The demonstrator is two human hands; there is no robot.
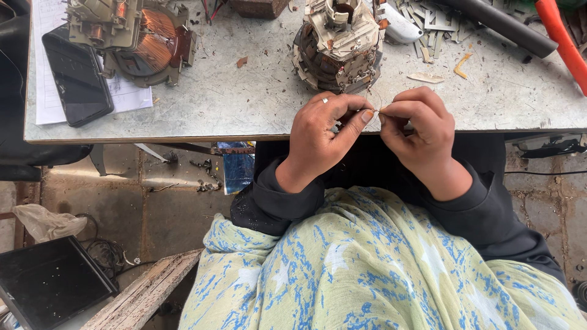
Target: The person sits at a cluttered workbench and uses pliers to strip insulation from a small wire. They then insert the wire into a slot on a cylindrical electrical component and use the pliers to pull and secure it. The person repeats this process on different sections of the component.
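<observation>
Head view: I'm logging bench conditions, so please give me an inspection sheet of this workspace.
Surface: grey scratched table top, strewn with small chips.
Job's things: thin wire pinched between both hands at the table edge; it leads toward the motor stator standing just behind them.
Clutter: second motor with copper winding, black phone lying on a paper sheet, insulation strips, black tube, orange handle.
Grippers: left hand, ring on one finger, and right hand, fingertips meeting on the wire.
Cables: black cable under the table at right; wires at the far edge.
Surroundings: stained floor, wooden plank, dark tray.
</observation>
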